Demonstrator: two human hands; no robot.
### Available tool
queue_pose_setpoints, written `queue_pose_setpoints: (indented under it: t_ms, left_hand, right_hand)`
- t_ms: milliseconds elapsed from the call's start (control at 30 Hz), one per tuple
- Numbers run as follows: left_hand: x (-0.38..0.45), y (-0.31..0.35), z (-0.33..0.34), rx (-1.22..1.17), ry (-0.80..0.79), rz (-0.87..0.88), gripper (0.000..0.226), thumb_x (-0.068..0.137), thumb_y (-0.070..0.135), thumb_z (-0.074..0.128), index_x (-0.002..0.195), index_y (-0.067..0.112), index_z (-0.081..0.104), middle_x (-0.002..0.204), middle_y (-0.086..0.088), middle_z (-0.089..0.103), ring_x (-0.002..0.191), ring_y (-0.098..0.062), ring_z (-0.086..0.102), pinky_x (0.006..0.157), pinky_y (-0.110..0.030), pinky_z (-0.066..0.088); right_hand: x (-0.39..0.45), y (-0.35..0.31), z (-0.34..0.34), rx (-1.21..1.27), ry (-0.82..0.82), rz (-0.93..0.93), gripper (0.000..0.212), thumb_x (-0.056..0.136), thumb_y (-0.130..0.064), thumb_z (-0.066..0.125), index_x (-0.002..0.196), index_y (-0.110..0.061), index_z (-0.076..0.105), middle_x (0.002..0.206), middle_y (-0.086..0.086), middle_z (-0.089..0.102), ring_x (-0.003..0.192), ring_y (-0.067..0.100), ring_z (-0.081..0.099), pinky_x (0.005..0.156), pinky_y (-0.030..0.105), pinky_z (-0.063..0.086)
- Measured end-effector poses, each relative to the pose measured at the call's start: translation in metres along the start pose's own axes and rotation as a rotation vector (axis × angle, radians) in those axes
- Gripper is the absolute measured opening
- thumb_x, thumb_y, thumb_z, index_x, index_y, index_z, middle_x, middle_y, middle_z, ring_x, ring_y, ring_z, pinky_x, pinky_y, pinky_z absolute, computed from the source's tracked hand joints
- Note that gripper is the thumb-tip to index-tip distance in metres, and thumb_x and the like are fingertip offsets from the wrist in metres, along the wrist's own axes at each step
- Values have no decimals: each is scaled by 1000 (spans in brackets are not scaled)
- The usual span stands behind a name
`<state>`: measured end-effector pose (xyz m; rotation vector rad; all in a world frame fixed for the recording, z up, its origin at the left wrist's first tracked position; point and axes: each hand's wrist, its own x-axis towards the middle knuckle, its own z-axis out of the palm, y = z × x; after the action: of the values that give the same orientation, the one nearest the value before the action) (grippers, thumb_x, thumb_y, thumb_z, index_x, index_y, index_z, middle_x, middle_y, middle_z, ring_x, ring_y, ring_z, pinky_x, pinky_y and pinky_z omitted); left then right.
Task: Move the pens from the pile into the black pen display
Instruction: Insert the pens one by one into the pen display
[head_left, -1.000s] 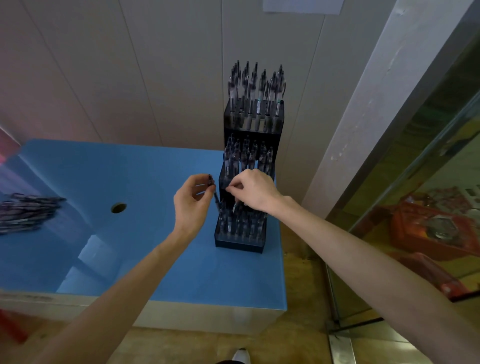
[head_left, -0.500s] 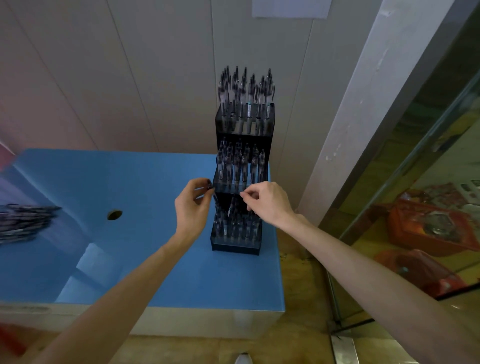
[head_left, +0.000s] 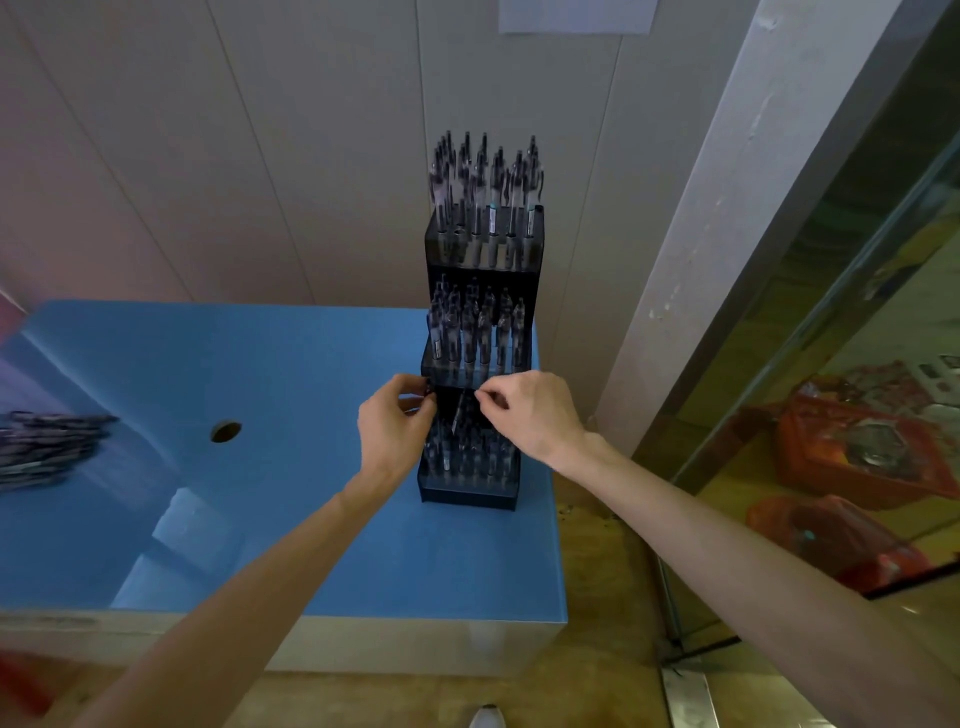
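A three-tier black pen display (head_left: 480, 483) stands at centre on a blue table (head_left: 270, 374). The left hand (head_left: 390, 434) pinches something dark, hard to identify. The right hand (head_left: 530, 413) pinches a tilted pen (head_left: 459, 415) above the bottom tier. A blurred pen pile (head_left: 44, 449) lies at nine o'clock, cut off.

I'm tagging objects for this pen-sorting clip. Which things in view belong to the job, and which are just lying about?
Part of the job:
black pen display, three tiers
pile of pens, far left on the blue table
tilted pen at the lowest tier
left hand and right hand

Just there:
round hole in the table
paper sheet on the wall
orange clutter behind the glass
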<state>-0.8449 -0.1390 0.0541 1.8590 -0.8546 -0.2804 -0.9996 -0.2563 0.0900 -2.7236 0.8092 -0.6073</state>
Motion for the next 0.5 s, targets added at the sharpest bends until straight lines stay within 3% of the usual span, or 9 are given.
queue_pose_setpoints:
  t_ms: [167, 233, 300, 400, 500]
  left_hand:
    - [6, 5, -2, 190, -51, -66, 11, 88, 34, 67, 80, 28, 71, 72, 18, 69, 59, -4, 63, 56, -21, 47]
    - [10, 2, -3, 259, -93, -89, 36, 90, 37, 64, 58, 22, 54, 51, 11, 51, 44, -11, 44, 50, -23, 35]
    - [10, 0, -3, 297, -116, -95, 52, 93, 42, 59, 55, 17, 33, 46, 6, 33, 44, -16, 28, 50, -25, 25]
    - [8, 1, -3, 324, -142, -142, 56, 97, 50, 52, 59, 17, 29, 48, 5, 33, 46, -18, 30, 51, -27, 26]
    - [9, -9, -6, 299, -201, -197, 61, 96, 61, 47, 63, 9, 46, 55, 0, 53, 51, -22, 51, 54, -31, 43]
  right_hand:
    - [14, -24, 4, -317, -131, 68, 47, 102, -51, 51, 74, -15, 59, 58, -2, 47, 62, 22, 59, 55, 32, 46]
    - [20, -32, 6, -330, -137, 93, 47, 101, -52, 52, 73, -15, 53, 58, -2, 43, 62, 23, 58, 55, 32, 42]
    - [23, -38, 9, -339, -145, 104, 45, 101, -51, 54, 76, -14, 51, 64, 0, 48, 63, 24, 54, 57, 33, 38]
    - [28, -46, 14, -286, -126, 161, 40, 100, -46, 58, 77, -14, 52, 67, 1, 52, 63, 24, 52, 58, 33, 38]
    - [27, -45, 20, -192, -108, 211, 41, 96, -42, 62, 67, -13, 59, 57, -1, 52, 58, 22, 58, 55, 32, 44]
